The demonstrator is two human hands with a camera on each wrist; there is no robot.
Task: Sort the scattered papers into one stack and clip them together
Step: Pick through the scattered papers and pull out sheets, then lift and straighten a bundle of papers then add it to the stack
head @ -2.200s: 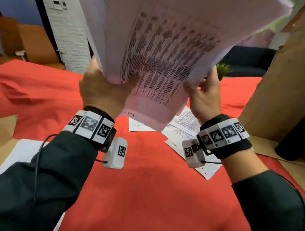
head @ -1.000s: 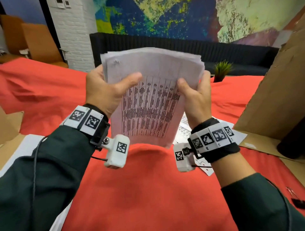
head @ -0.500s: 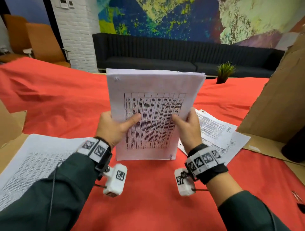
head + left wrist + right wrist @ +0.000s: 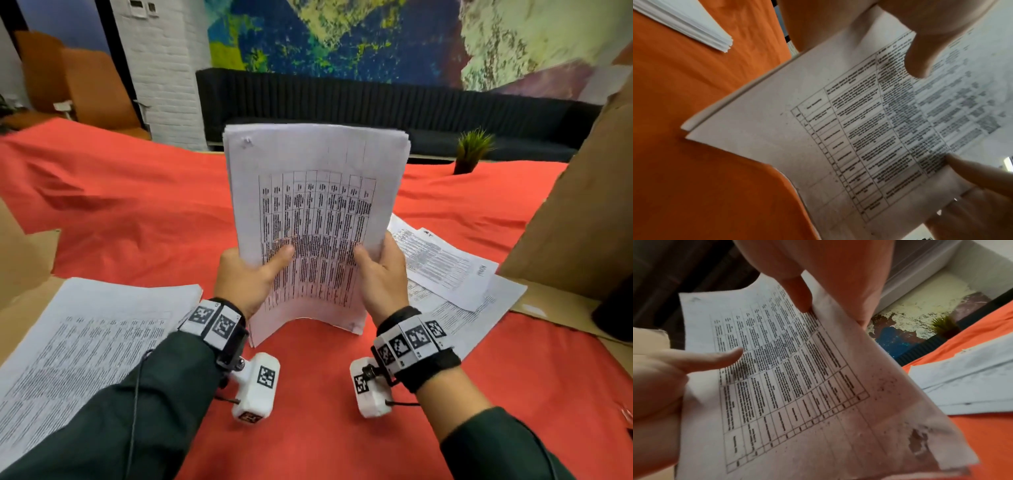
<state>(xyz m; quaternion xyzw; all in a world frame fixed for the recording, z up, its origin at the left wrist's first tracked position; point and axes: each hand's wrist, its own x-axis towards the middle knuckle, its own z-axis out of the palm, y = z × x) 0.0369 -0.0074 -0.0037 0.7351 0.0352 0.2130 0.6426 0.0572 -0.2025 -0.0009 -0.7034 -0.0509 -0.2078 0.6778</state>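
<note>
Nearest, left of the held stack, a thick sheaf of printed sheets (image 4: 78,346) lies flat on the wrinkled red cloth (image 4: 137,212). The left hand (image 4: 246,277) and right hand (image 4: 380,274) each pinch the paper stack (image 4: 315,219), thumbs on its printed table; it stands upright, bowed, bottom edge on the cloth. Right of it lie loose overlapping pages (image 4: 442,263). Beyond them stands a brown cardboard box (image 4: 582,205).

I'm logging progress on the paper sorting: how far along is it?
Partly gathered: both hands, left hand and right hand, grip a stack upright on the red cloth. Loose sheets to its right and a pile to its left remain. No clip on the stack.
</note>
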